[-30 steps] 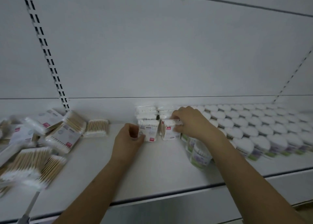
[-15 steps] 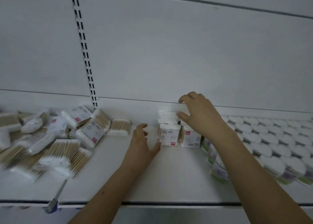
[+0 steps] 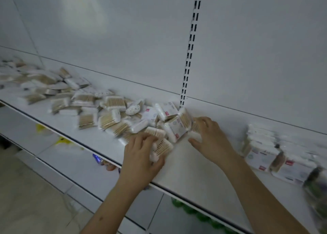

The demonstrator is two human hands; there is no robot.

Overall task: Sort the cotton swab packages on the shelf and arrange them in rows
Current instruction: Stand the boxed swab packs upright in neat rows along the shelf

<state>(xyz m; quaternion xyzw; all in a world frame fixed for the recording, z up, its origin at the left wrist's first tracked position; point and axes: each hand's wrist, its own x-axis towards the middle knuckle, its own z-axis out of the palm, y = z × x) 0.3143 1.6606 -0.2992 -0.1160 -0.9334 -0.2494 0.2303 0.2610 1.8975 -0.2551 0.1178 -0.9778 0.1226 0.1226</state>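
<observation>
A loose heap of cotton swab packages (image 3: 92, 108) with wooden sticks lies along the white shelf (image 3: 191, 164) from the far left to the middle. My left hand (image 3: 141, 154) grips one package (image 3: 161, 148) at the heap's near right edge. My right hand (image 3: 210, 138) holds another small package (image 3: 195, 130) beside a white package with a red label (image 3: 177, 127). To the right, upright packages (image 3: 261, 149) stand in neat rows.
A slotted upright (image 3: 190, 53) runs down the white back panel. Lower shelves hold yellow (image 3: 62, 141) and green items (image 3: 189, 209). A dark-topped container (image 3: 316, 184) blurs at the right edge. Bare shelf lies between my hands and the rows.
The view swung left. Both hands left the upright rows and moved to the loose heap, each closing around a package there.
</observation>
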